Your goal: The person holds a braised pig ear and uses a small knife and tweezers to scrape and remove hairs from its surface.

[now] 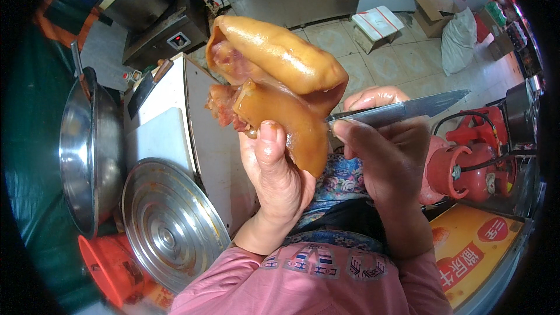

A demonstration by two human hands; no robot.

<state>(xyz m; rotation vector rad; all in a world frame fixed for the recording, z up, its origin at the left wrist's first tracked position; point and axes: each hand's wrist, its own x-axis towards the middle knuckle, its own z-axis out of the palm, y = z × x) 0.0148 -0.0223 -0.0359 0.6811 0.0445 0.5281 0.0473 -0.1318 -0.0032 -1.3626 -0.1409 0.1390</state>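
Observation:
In front of my chest is a large piece of cooked, skin-on meat, probably pork, glossy and golden brown. It has a thick folded upper part and a lower flap, with reddish flesh bare at its left end. My left hand holds it from below, the thumb pressed against the lower flap. A knife is in my right hand, pinched between thumb and fingers. Its pointed blade slants up to the right, away from the meat, while its near end lies right beside the skin. The knife's handle is not plainly visible.
On the left, a white cutting board and a cleaver lie on a cabinet. Nearby are a steel wok, a round metal lid and a red bucket. Red gas cylinders stand right; a foam box sits beyond.

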